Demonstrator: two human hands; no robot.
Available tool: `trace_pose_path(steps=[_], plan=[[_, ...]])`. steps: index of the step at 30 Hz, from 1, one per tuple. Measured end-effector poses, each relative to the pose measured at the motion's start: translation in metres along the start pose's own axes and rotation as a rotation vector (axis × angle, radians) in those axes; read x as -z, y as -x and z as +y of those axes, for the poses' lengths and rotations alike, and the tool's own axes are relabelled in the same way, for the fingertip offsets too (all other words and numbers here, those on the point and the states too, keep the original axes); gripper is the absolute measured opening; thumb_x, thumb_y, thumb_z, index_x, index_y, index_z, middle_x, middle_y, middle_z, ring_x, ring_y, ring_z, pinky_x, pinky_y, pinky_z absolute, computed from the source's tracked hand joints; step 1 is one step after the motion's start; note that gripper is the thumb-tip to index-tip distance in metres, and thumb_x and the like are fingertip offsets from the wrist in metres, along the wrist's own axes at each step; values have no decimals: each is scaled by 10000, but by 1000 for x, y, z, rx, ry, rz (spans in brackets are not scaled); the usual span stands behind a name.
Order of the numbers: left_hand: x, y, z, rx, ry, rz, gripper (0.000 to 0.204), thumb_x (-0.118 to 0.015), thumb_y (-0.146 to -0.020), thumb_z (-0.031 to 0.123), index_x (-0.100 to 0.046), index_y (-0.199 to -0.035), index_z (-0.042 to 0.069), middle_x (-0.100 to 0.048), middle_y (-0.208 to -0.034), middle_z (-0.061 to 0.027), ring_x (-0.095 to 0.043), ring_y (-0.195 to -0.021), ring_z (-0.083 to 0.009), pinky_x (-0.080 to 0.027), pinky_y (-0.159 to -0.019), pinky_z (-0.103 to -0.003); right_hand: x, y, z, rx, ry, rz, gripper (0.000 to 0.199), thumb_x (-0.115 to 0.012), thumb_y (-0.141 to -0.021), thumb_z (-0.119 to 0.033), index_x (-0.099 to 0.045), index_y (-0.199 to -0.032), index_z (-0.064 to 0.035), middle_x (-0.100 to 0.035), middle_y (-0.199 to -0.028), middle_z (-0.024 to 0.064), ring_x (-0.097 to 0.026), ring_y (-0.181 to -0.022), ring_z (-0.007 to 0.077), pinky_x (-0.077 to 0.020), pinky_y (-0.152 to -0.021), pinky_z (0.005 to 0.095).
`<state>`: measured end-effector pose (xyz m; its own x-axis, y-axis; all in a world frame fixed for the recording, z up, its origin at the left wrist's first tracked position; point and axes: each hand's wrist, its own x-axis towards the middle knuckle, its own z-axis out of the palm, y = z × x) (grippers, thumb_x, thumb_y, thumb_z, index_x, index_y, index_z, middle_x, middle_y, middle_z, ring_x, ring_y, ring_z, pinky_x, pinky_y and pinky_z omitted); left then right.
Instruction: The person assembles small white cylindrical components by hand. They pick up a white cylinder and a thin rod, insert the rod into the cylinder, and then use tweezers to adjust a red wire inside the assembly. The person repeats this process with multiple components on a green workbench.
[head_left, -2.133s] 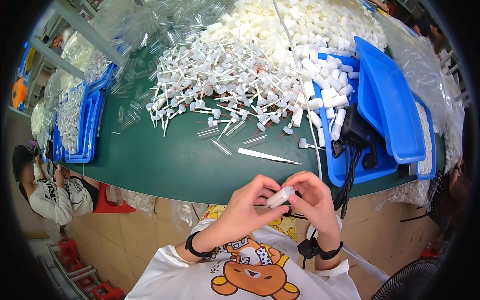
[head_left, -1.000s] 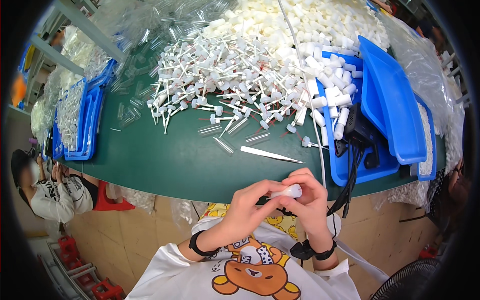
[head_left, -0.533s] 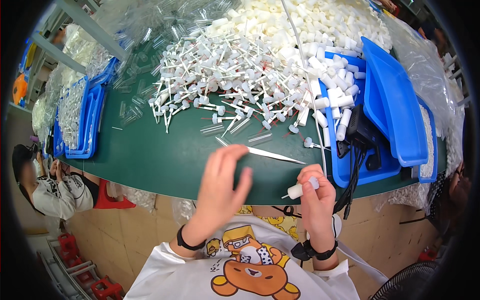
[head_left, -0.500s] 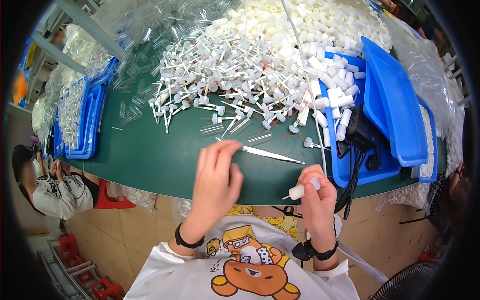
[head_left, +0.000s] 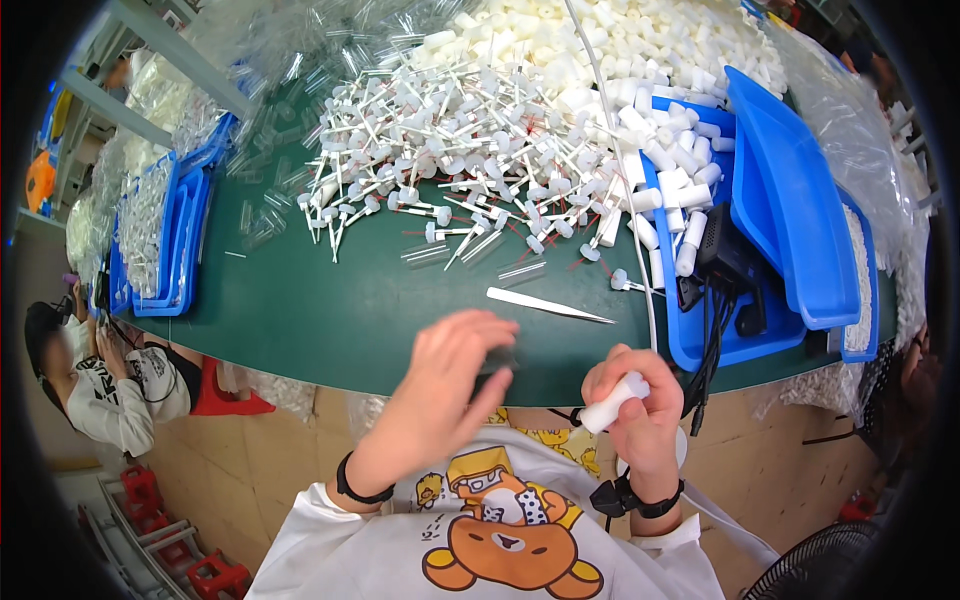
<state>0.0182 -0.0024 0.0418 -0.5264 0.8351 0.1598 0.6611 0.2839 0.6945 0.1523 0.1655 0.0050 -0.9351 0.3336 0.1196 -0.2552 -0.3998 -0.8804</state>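
My right hand [head_left: 640, 415] grips a small white cylindrical bottle [head_left: 610, 402] just in front of the green table's near edge [head_left: 330, 345], above my lap. My left hand [head_left: 445, 385] is blurred over that same edge, fingers curled toward the thumb around a dark smear; I cannot tell if anything is in it. A white pointed tweezer [head_left: 550, 305] lies on the table just beyond both hands. Farther back is a big heap of white pump stems [head_left: 470, 130], and a few clear tubes [head_left: 430, 252] lie at its near side.
At the right stands a blue tray [head_left: 700, 345] of white cylinders with a tilted blue lid [head_left: 790, 200] and a black device with cables [head_left: 725, 260]. Stacked blue trays [head_left: 160, 240] sit at the left. Another person [head_left: 100, 375] sits low at the left near red stools [head_left: 215, 395].
Both hands were joined on the white bottle. The left hand then let go, reached out to the table by the tweezer, and has now drawn back toward me. The right hand kept the bottle.
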Motion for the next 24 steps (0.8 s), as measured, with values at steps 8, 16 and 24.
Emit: trace_pose_path(steps=[8, 16, 24], plan=[[-7, 12, 21, 57, 318, -177, 256, -548, -825, 54, -469, -1064, 8, -580, -1058, -109, -524, -1036, -286, -406, -876, -372, -11, -6, -9, 133, -30, 68, 540, -673, -751, -47, -350, -1182, 1, -594, -806, 135, -570, -732, 165, -454, -648, 256], [-12, 13, 24, 19, 438, -211, 273, -547, -821, 37, -446, -1072, -4, -570, -984, -133, -570, -896, -250, -457, -770, -337, -6, -2, -8, 81, -168, 192, 531, -739, -678, -62, -417, -1098, -21, -598, -767, 102, -559, -691, 147, -449, -622, 246], [-19, 9, 29, -31, 443, -244, 315, -587, -814, 95, -469, -1089, 0, -490, -840, -100, -523, -741, -222, -438, -676, -328, -10, 4, -10, 169, 51, 142, 517, -775, -639, 0, -442, -1034, -19, -624, -825, 140, -610, -733, 162, -490, -637, 258]])
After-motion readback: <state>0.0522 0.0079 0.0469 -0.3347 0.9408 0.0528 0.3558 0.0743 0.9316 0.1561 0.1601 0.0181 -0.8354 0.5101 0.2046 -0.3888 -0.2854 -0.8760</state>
